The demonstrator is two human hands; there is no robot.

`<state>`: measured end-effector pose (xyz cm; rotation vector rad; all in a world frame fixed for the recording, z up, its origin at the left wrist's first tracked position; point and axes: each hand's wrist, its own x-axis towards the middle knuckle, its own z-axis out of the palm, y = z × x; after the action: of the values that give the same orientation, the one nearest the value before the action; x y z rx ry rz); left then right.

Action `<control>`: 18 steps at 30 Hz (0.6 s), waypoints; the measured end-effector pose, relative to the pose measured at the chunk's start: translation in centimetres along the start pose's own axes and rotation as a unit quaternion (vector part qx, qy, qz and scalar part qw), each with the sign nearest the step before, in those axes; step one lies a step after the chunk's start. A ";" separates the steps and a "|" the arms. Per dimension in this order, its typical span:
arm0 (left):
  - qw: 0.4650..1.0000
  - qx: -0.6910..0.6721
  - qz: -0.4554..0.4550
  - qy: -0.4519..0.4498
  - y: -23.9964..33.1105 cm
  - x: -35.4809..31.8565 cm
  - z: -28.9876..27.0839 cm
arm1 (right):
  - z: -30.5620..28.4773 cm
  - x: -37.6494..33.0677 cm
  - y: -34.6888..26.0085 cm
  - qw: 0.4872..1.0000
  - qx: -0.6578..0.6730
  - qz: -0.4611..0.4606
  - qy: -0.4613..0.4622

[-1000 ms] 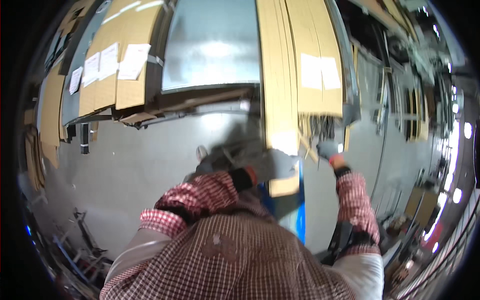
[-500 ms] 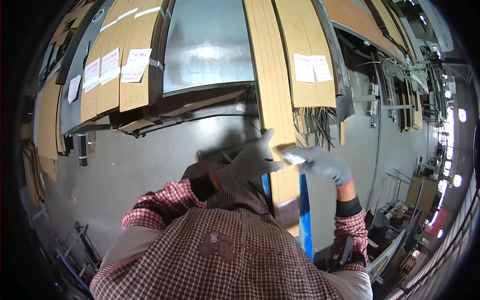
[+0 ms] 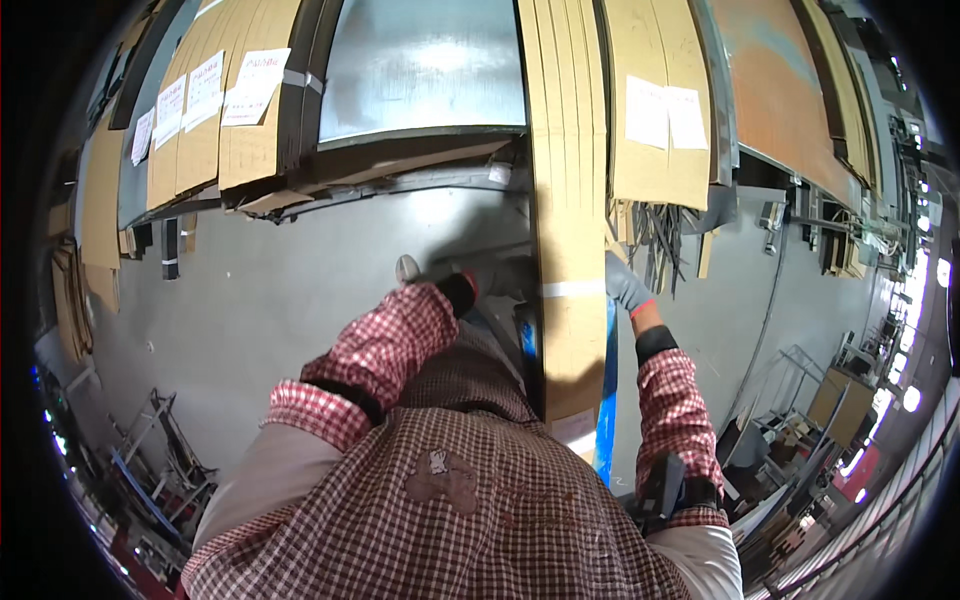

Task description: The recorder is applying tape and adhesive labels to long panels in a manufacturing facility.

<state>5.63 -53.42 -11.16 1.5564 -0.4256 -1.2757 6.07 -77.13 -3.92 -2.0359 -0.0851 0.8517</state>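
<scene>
A long cardboard-wrapped bundle (image 3: 565, 220) runs away from my body, with a white strip (image 3: 573, 289), like tape, lying across its top. Against its left side is my left hand (image 3: 503, 277), in a grey glove and in shadow; its fingers are hard to make out. My right hand (image 3: 628, 287), gloved in grey with a red cuff, reaches down the bundle's right side at the level of the strip. Its fingertips are hidden beside or beneath the bundle. Whether either hand grips anything does not show.
A blue support (image 3: 606, 400) shows under the near end of the bundle. Left of it lies a shiny metal panel (image 3: 420, 70); labelled cardboard packs (image 3: 250, 130) stand further left. Another cardboard pack (image 3: 660, 170) lies to the right, above dark hanging strips (image 3: 662, 240).
My hands, earlier above the bundle with something white at the right one, have gone down to its two sides. A white strip now crosses the top. The view has shifted slightly.
</scene>
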 end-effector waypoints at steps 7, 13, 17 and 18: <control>0.973 0.001 0.213 0.094 -5.7 1.4 -0.7 | 3.5 -5.3 -15.6 0.933 -0.066 0.008 0.353; 0.967 -0.026 0.253 0.013 5.3 -12.4 -4.5 | 10.6 -6.3 -11.9 0.864 -0.338 0.135 0.348; 0.974 0.050 0.210 0.067 11.8 -7.4 0.2 | 9.7 -6.7 -11.0 0.939 -0.151 0.043 0.305; 0.971 0.091 0.181 0.124 13.4 -5.8 1.1 | 8.4 -7.6 -11.1 0.950 0.002 0.019 0.313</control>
<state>6.80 -54.80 3.36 1.6751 -0.6447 -0.7683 -1.90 -67.35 5.64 -2.2158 0.3095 0.1940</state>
